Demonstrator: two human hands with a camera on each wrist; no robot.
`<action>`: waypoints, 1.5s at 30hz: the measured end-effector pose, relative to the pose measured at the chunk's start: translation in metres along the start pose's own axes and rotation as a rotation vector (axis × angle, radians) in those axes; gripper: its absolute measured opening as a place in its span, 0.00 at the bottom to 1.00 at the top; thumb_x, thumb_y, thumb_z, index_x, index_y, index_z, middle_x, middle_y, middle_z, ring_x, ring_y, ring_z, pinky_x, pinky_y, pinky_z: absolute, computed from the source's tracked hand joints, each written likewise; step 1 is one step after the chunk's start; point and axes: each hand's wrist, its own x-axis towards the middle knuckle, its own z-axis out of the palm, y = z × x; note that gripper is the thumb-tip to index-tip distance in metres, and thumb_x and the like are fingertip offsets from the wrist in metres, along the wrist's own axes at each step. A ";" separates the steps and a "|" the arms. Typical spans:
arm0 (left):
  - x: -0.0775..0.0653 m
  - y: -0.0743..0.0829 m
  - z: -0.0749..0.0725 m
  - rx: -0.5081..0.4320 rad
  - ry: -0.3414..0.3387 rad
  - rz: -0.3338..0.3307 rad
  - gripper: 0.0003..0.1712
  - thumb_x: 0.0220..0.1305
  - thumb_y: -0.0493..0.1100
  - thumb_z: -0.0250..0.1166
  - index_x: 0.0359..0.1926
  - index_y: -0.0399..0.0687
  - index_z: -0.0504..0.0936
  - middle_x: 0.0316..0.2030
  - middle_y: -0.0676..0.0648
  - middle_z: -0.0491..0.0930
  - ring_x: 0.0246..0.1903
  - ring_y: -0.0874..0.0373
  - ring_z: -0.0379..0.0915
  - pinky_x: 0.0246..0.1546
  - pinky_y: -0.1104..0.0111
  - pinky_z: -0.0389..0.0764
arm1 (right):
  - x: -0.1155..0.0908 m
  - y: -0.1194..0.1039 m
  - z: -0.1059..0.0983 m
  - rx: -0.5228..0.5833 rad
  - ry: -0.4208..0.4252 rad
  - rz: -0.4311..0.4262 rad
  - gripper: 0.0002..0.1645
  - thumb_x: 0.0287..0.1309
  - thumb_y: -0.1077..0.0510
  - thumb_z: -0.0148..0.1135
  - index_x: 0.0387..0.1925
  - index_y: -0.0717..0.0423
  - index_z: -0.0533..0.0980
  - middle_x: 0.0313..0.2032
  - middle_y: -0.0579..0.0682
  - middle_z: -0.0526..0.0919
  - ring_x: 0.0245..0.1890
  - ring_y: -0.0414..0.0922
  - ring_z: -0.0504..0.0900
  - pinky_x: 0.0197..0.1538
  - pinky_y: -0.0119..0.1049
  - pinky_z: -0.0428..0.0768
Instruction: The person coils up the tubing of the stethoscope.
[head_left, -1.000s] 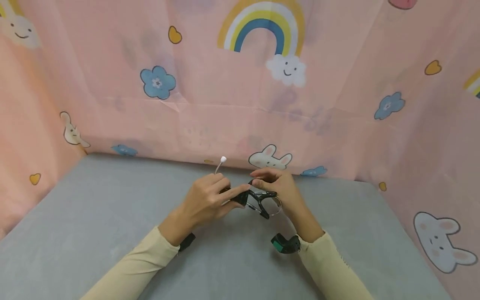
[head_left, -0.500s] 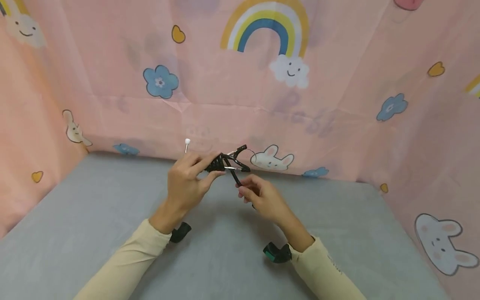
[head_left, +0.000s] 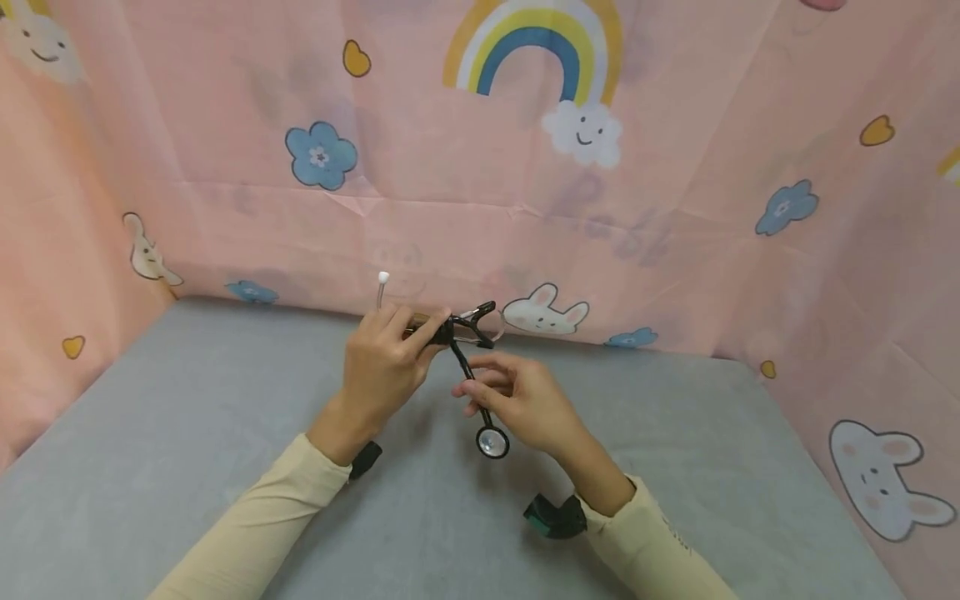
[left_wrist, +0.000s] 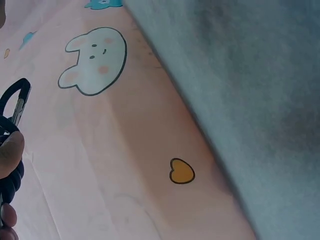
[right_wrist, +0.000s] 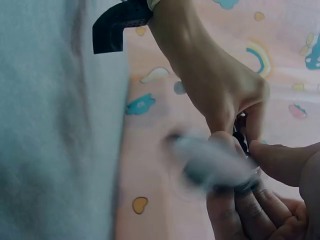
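Note:
A black stethoscope is held above the grey table, its tubing wound in coils around itself. My left hand grips the wound part between thumb and fingers. One white-tipped earpiece sticks up behind that hand. On the right side of the grip, the black loops and metal pieces stick out. My right hand pinches the free end of the tube, with the round chest piece hanging just below its fingers. In the right wrist view the chest piece is blurred. The left palm hides part of the coils.
The grey table lies under both hands. Pink patterned cloth stands behind it and along both sides. A black wrist camera mount hangs under the right wrist, and another under the left.
My right hand has moved from beside the bundle down towards me with the tube's free end, and the chest piece now shows. My left hand has shifted left and up with the bundle.

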 end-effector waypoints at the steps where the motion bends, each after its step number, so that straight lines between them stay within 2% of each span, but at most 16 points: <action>1: -0.001 0.000 0.001 0.003 -0.004 0.011 0.22 0.49 0.49 0.74 0.48 0.55 0.86 0.32 0.49 0.82 0.31 0.54 0.75 0.28 0.64 0.73 | 0.001 0.001 -0.001 0.033 -0.007 0.004 0.26 0.64 0.55 0.58 0.62 0.50 0.66 0.40 0.51 0.88 0.32 0.41 0.87 0.46 0.36 0.83; 4: -0.004 0.002 0.005 0.007 -0.022 0.044 0.22 0.49 0.48 0.74 0.48 0.56 0.86 0.31 0.49 0.82 0.30 0.54 0.74 0.28 0.65 0.72 | 0.001 0.004 -0.004 0.146 -0.033 -0.015 0.23 0.65 0.55 0.57 0.60 0.51 0.66 0.41 0.57 0.87 0.33 0.45 0.87 0.46 0.37 0.83; 8: -0.007 0.004 0.010 0.015 -0.063 0.094 0.22 0.48 0.47 0.75 0.48 0.58 0.86 0.27 0.49 0.78 0.27 0.54 0.70 0.27 0.67 0.68 | 0.001 0.006 -0.011 0.277 -0.100 -0.100 0.18 0.71 0.55 0.47 0.57 0.59 0.71 0.49 0.63 0.82 0.39 0.44 0.87 0.48 0.35 0.81; 10: -0.008 0.005 0.011 0.017 -0.079 0.098 0.22 0.49 0.47 0.75 0.49 0.59 0.85 0.25 0.49 0.75 0.26 0.55 0.68 0.26 0.67 0.66 | 0.001 0.005 -0.015 0.294 -0.118 -0.141 0.20 0.72 0.55 0.45 0.59 0.60 0.70 0.54 0.62 0.80 0.42 0.44 0.86 0.47 0.34 0.80; 12: -0.008 0.006 0.011 0.022 -0.089 0.096 0.22 0.49 0.49 0.74 0.49 0.59 0.85 0.24 0.49 0.74 0.25 0.55 0.67 0.26 0.68 0.66 | 0.001 0.003 -0.018 0.294 -0.100 -0.165 0.21 0.71 0.56 0.48 0.60 0.60 0.69 0.55 0.62 0.80 0.41 0.44 0.86 0.47 0.34 0.79; 15: -0.009 0.008 0.010 0.029 -0.089 0.107 0.24 0.51 0.52 0.73 0.52 0.60 0.83 0.23 0.49 0.73 0.23 0.55 0.66 0.25 0.68 0.68 | 0.003 0.005 -0.018 0.229 0.045 -0.189 0.18 0.67 0.55 0.55 0.54 0.58 0.73 0.45 0.61 0.85 0.30 0.46 0.84 0.39 0.35 0.81; 17: -0.011 0.011 0.010 0.031 -0.078 0.142 0.26 0.52 0.53 0.72 0.54 0.61 0.82 0.23 0.49 0.72 0.23 0.55 0.65 0.24 0.68 0.68 | 0.003 0.002 -0.017 0.164 0.201 -0.166 0.15 0.64 0.55 0.58 0.48 0.58 0.78 0.37 0.58 0.86 0.25 0.43 0.79 0.34 0.34 0.80; 19: -0.013 0.017 0.010 0.030 -0.066 0.183 0.28 0.52 0.53 0.72 0.56 0.60 0.80 0.23 0.48 0.71 0.22 0.55 0.64 0.23 0.68 0.68 | 0.005 0.005 -0.017 0.120 0.351 -0.157 0.11 0.62 0.55 0.60 0.40 0.57 0.82 0.29 0.54 0.81 0.22 0.42 0.73 0.26 0.33 0.74; 21: -0.014 0.024 0.010 0.037 -0.069 0.214 0.29 0.53 0.52 0.71 0.58 0.58 0.79 0.23 0.48 0.71 0.23 0.55 0.64 0.23 0.68 0.69 | 0.005 0.006 -0.017 0.101 0.458 -0.139 0.10 0.60 0.54 0.62 0.37 0.55 0.84 0.26 0.53 0.79 0.21 0.43 0.71 0.22 0.32 0.69; 23: -0.014 0.031 0.009 0.037 -0.099 0.218 0.28 0.55 0.51 0.69 0.58 0.56 0.79 0.25 0.48 0.73 0.24 0.55 0.66 0.24 0.68 0.70 | 0.007 0.011 -0.017 0.111 0.517 -0.136 0.11 0.59 0.52 0.63 0.38 0.52 0.85 0.28 0.51 0.81 0.22 0.47 0.73 0.22 0.31 0.68; 25: -0.015 0.037 0.008 0.038 -0.140 0.204 0.26 0.56 0.49 0.66 0.58 0.55 0.79 0.27 0.48 0.75 0.26 0.55 0.67 0.26 0.68 0.71 | 0.008 0.013 -0.017 0.120 0.555 -0.128 0.13 0.58 0.50 0.64 0.42 0.50 0.84 0.29 0.52 0.85 0.22 0.46 0.77 0.22 0.30 0.69; 29: -0.016 0.042 0.006 0.026 -0.200 0.132 0.23 0.57 0.46 0.66 0.56 0.53 0.80 0.28 0.48 0.77 0.27 0.55 0.68 0.26 0.68 0.71 | 0.009 0.014 -0.014 0.119 0.630 -0.111 0.19 0.52 0.48 0.69 0.45 0.49 0.82 0.30 0.51 0.88 0.28 0.39 0.84 0.30 0.28 0.78; 31: -0.016 0.041 0.005 0.042 -0.203 0.086 0.23 0.56 0.46 0.68 0.55 0.54 0.81 0.27 0.48 0.77 0.26 0.55 0.68 0.25 0.68 0.71 | 0.010 0.014 -0.012 0.117 0.655 -0.124 0.18 0.49 0.49 0.71 0.42 0.51 0.83 0.27 0.51 0.88 0.29 0.38 0.85 0.33 0.29 0.81; 35: -0.014 0.040 0.003 0.095 -0.209 0.010 0.24 0.54 0.48 0.70 0.54 0.55 0.82 0.24 0.50 0.77 0.23 0.57 0.68 0.20 0.70 0.71 | 0.009 0.014 -0.008 0.107 0.675 -0.183 0.13 0.49 0.53 0.72 0.36 0.55 0.85 0.25 0.54 0.87 0.26 0.38 0.84 0.31 0.29 0.81; 40: -0.012 0.041 0.001 0.100 -0.212 -0.027 0.26 0.54 0.51 0.71 0.55 0.51 0.81 0.21 0.52 0.77 0.18 0.59 0.71 0.11 0.70 0.68 | 0.008 0.014 -0.006 0.121 0.706 -0.234 0.10 0.52 0.55 0.70 0.33 0.57 0.84 0.25 0.54 0.87 0.23 0.36 0.82 0.28 0.28 0.78; 45: -0.010 0.039 0.000 0.062 -0.189 -0.074 0.29 0.51 0.53 0.73 0.53 0.47 0.82 0.20 0.51 0.78 0.13 0.59 0.72 0.10 0.67 0.71 | 0.006 0.013 -0.004 0.118 0.719 -0.242 0.08 0.51 0.54 0.71 0.29 0.56 0.85 0.24 0.51 0.86 0.21 0.37 0.79 0.23 0.29 0.74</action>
